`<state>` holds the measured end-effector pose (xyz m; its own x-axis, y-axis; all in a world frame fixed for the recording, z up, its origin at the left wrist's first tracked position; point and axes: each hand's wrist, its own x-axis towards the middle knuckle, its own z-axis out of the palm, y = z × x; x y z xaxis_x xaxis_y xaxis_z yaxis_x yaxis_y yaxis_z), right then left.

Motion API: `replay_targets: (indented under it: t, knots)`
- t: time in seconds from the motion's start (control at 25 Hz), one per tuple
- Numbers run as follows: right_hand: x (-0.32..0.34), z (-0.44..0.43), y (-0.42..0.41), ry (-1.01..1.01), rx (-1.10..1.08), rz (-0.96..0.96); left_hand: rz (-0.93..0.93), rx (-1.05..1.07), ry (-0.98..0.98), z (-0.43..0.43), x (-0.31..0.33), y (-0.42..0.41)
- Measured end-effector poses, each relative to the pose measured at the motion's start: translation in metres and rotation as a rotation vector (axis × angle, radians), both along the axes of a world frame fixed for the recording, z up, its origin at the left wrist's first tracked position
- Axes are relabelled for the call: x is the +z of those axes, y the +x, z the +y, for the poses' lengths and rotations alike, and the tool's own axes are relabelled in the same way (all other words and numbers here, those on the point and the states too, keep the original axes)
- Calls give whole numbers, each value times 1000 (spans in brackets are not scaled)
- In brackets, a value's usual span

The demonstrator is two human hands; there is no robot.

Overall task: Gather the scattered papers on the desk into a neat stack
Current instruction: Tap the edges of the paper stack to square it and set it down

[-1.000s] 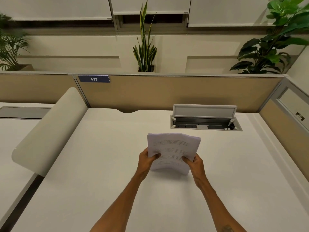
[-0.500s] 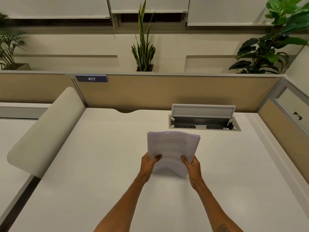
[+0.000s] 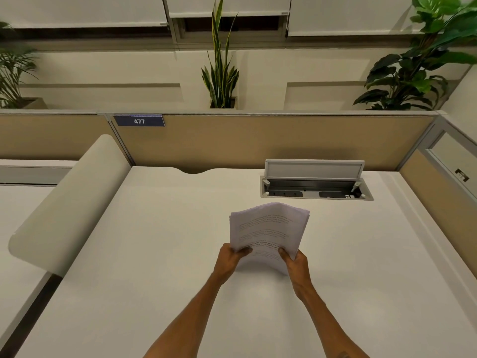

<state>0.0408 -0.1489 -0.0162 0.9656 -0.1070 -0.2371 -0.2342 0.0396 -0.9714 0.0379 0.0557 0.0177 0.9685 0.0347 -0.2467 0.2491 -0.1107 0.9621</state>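
Note:
A stack of printed white papers (image 3: 268, 228) stands nearly upright on its bottom edge over the middle of the white desk (image 3: 154, 254). The sheets bow forward, and their top edges are slightly uneven. My left hand (image 3: 228, 258) grips the stack's lower left side, thumb across the front page. My right hand (image 3: 294, 260) grips the lower right side the same way. No loose sheet lies elsewhere on the desk.
An open cable tray (image 3: 316, 187) with its lid raised sits in the desk behind the papers. A tan partition (image 3: 258, 143) with a blue 477 label (image 3: 139, 121) closes the back. A rounded beige divider (image 3: 69, 202) stands at the left. Plants line the ledge beyond.
The stack has straightened a little and its sheets sit closer together. Both hands have stayed on its lower corners, shifting slightly toward me and nearer each other.

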Motion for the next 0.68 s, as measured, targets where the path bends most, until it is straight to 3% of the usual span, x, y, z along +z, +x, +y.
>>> replay_targets:
  t: [0.68]
  knots:
    - [-2, -2, 7, -41, 63, 13, -23, 20, -65, 11, -3, -2]
